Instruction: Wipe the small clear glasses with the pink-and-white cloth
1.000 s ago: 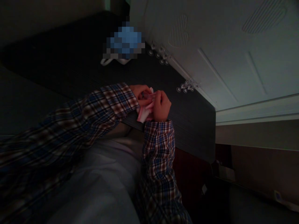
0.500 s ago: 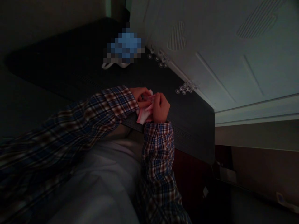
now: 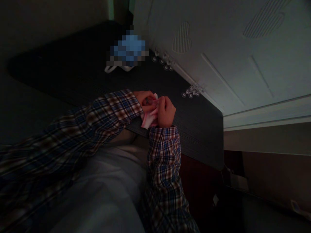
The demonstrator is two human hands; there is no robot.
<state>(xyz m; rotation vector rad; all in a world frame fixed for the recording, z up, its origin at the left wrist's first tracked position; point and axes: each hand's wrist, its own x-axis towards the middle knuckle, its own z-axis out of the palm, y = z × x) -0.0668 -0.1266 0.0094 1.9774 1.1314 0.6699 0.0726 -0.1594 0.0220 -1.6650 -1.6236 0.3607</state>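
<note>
The largest area is taken up by a dark table (image 3: 199,129), whose grained top is spread across the middle of the view. Along its far right side it is bordered by a white panel (image 3: 218,42), on which 2 ribbed hearts (image 3: 182,37) are raised. The arms are covered by plaid sleeves (image 3: 97,113), and the lap by a pale grey garment (image 3: 102,181). On the far part of the table, a blue thing (image 3: 130,48) is masked by coarse squares, so its kind cannot be told. By the table's near edge, a pink-and-white cloth (image 3: 149,119) is gripped by the left hand (image 3: 143,96), its thumb and fingers curled narrowly. Just beside it, the same cloth is pinched by the right hand (image 3: 167,113), closed almost to a fist. A creased flap is left hanging below the fingers; whether the table is touched by it cannot be told. At the panel's foot, 2 clusters of clear pieces (image 3: 193,90) are seen.
</note>
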